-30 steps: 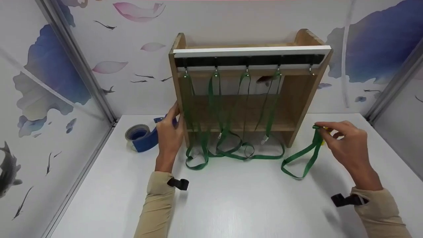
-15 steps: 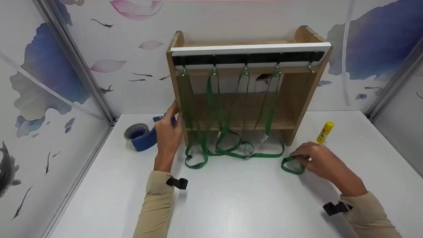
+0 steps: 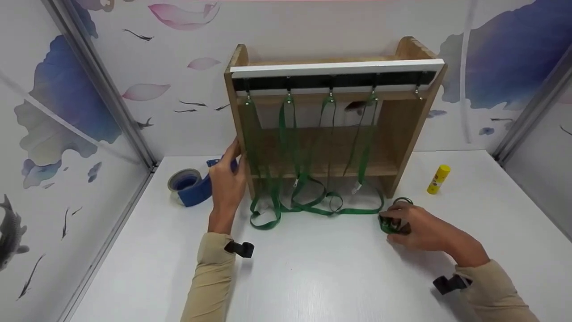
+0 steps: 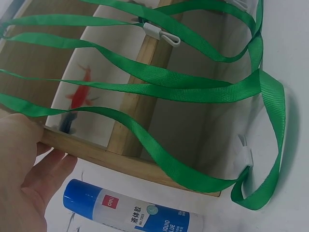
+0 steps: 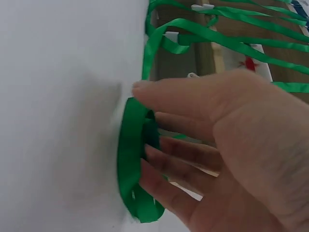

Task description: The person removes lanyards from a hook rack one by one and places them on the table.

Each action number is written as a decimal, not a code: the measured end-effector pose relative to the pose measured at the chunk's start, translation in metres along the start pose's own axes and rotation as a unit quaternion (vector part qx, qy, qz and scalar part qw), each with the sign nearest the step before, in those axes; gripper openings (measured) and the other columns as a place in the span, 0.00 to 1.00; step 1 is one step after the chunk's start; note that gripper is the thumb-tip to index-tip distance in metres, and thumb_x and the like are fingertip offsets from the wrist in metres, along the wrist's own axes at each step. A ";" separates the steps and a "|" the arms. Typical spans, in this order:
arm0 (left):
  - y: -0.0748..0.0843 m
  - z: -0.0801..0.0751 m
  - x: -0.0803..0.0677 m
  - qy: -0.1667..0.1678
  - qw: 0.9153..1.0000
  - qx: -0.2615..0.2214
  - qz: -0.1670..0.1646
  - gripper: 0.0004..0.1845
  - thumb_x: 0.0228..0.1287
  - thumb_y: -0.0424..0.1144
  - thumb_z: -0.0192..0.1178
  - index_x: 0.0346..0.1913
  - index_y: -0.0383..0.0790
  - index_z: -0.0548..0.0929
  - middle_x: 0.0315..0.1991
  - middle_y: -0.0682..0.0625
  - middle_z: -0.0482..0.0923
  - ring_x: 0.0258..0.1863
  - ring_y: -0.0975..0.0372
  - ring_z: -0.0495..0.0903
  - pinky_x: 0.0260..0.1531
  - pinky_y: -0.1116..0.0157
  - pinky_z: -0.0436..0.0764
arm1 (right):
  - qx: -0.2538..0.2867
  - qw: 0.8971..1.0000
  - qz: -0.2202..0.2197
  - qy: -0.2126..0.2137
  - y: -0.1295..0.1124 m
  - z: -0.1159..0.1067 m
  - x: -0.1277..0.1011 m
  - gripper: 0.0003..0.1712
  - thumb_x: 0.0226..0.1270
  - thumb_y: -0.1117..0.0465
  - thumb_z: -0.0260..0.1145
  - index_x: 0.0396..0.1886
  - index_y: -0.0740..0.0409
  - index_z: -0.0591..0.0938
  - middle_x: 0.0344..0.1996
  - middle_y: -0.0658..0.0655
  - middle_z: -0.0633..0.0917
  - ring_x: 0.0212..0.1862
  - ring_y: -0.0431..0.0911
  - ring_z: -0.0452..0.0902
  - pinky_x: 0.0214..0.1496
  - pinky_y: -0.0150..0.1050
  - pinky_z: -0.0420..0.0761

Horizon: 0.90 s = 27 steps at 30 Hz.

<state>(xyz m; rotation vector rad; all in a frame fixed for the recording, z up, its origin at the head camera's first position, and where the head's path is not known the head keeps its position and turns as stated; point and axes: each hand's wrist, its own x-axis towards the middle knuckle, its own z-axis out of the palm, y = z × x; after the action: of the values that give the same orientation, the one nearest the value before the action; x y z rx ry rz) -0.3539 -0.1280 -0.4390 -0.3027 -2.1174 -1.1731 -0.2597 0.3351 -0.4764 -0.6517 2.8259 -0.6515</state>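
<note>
A wooden shelf rack [image 3: 393,129] stands at the back of the table. Several green lanyards [image 3: 365,154] hang from its metal hooks, their lower ends looping onto the tabletop. My left hand [image 3: 228,179] holds the rack's left side panel, thumb near the front edge and fingers along the outer face. To the right of the rack, low over the table, my right hand [image 3: 422,228] has its fingers round a bunched, separate green lanyard [image 5: 129,150]. The right wrist view shows fingertips inside its coil. The rightmost hook [image 3: 418,94] carries no lanyard.
A yellow glue stick [image 3: 438,179] stands behind my right hand. Left of the rack lie a tape roll [image 3: 184,179] and a blue tape dispenser [image 3: 196,192]. A liquid glue bottle [image 4: 130,208] lies by the rack's left side. White walls enclose the table.
My right hand has moved left and down from beside the glue stick, uncovering it. The lanyard it held stretched out is now bunched near the table. My left hand stays at the rack.
</note>
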 end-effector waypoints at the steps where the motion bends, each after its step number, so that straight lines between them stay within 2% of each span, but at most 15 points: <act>1: 0.000 0.000 0.000 0.000 1.000 -0.001 0.000 0.26 0.82 0.40 0.62 0.78 0.50 0.77 0.65 0.47 0.88 0.64 0.54 0.88 0.59 0.55 0.90 | 0.002 1.000 0.006 -0.006 -0.002 -0.001 -0.001 0.34 0.67 0.57 0.79 0.72 0.58 0.83 0.66 0.66 0.81 0.61 0.56 0.80 0.57 0.51 0.92; 6: -0.001 0.001 -0.001 0.002 1.000 -0.003 0.000 0.26 0.82 0.40 0.62 0.78 0.50 0.77 0.64 0.47 0.89 0.64 0.53 0.89 0.60 0.55 0.89 | -0.046 0.999 0.005 0.006 -0.003 -0.003 -0.004 0.41 0.59 0.67 0.78 0.75 0.53 0.80 0.71 0.66 0.79 0.70 0.65 0.74 0.65 0.68 0.85; 9: -0.001 0.002 -0.001 0.001 1.000 -0.004 0.000 0.26 0.82 0.39 0.62 0.79 0.49 0.76 0.64 0.47 0.88 0.64 0.53 0.88 0.60 0.54 0.89 | -0.078 0.997 0.003 0.016 -0.001 -0.002 -0.004 0.41 0.58 0.69 0.78 0.74 0.49 0.82 0.70 0.64 0.81 0.71 0.66 0.74 0.67 0.72 0.82; 11: -0.001 0.002 -0.001 0.000 1.000 -0.003 -0.001 0.26 0.82 0.40 0.62 0.79 0.49 0.76 0.65 0.47 0.88 0.64 0.53 0.88 0.60 0.54 0.89 | -0.081 0.997 0.003 0.015 -0.001 0.000 -0.003 0.38 0.60 0.70 0.78 0.71 0.47 0.84 0.69 0.63 0.82 0.70 0.66 0.74 0.67 0.72 0.81; 15: 0.000 0.003 -0.001 0.000 1.000 -0.003 -0.003 0.26 0.82 0.40 0.62 0.79 0.49 0.76 0.66 0.47 0.88 0.65 0.53 0.88 0.60 0.55 0.89 | -0.057 0.998 0.010 0.015 0.000 0.002 0.002 0.29 0.66 0.71 0.76 0.65 0.45 0.89 0.61 0.60 0.85 0.64 0.59 0.78 0.67 0.66 0.84; 20: 0.000 0.002 -0.002 0.000 1.000 -0.008 -0.002 0.26 0.82 0.41 0.62 0.78 0.49 0.77 0.65 0.48 0.88 0.65 0.53 0.88 0.61 0.53 0.89 | -0.020 0.999 0.039 0.023 0.008 0.000 0.007 0.17 0.70 0.67 0.76 0.56 0.52 0.92 0.46 0.54 0.88 0.47 0.48 0.80 0.57 0.55 0.91; 24: -0.001 0.001 -0.001 -0.001 1.000 -0.012 -0.003 0.26 0.82 0.41 0.62 0.78 0.50 0.77 0.65 0.48 0.88 0.64 0.54 0.88 0.61 0.53 0.89 | -0.012 0.995 0.095 0.034 0.023 -0.007 0.006 0.15 0.72 0.67 0.75 0.56 0.61 0.90 0.37 0.54 0.88 0.37 0.46 0.79 0.41 0.43 0.89; 27: -0.001 0.000 0.000 -0.002 1.000 -0.008 -0.009 0.26 0.82 0.42 0.62 0.79 0.51 0.76 0.65 0.49 0.88 0.64 0.54 0.88 0.60 0.55 0.90 | -0.007 0.989 0.135 0.056 0.038 -0.012 0.003 0.17 0.73 0.66 0.74 0.59 0.66 0.88 0.36 0.58 0.88 0.36 0.49 0.79 0.37 0.41 0.85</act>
<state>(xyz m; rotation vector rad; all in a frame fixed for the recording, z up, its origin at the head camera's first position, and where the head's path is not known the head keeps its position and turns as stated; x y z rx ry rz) -0.3542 -0.1288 -0.4400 -0.2951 -2.1197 -1.2002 -0.2798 0.3691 -0.4829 -0.2332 2.9478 -0.6362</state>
